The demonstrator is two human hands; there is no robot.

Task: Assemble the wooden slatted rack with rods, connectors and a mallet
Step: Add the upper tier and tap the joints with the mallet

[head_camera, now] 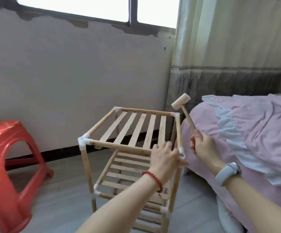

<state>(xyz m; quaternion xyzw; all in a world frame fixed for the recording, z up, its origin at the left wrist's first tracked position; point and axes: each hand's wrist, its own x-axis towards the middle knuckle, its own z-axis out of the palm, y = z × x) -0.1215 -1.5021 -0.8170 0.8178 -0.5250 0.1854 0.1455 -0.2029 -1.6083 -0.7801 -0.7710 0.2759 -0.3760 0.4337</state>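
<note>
Left hand [164,158]: lower centre of the frame, a red bead bracelet [154,179] on its wrist; fingers curled over the front top rod of the rack, thumb by the white plastic corner connector [181,153] at the near right corner.
Right hand [203,146]: right of centre, fist wrapped round the handle end of the small pale wooden mallet [183,107], a grey-strapped watch [228,172] on its wrist.
Mallet: handle slanting up and left; head raised above the rack's far right corner, not touching it.
Pale wooden slatted rack [133,130]: centre frame, upright on the grey floor, slatted tiers one below another, white connectors at the corners.
Red plastic stool [5,158]: lower left.
Pink-covered bed [247,125]: right, just beside the rack.
</note>
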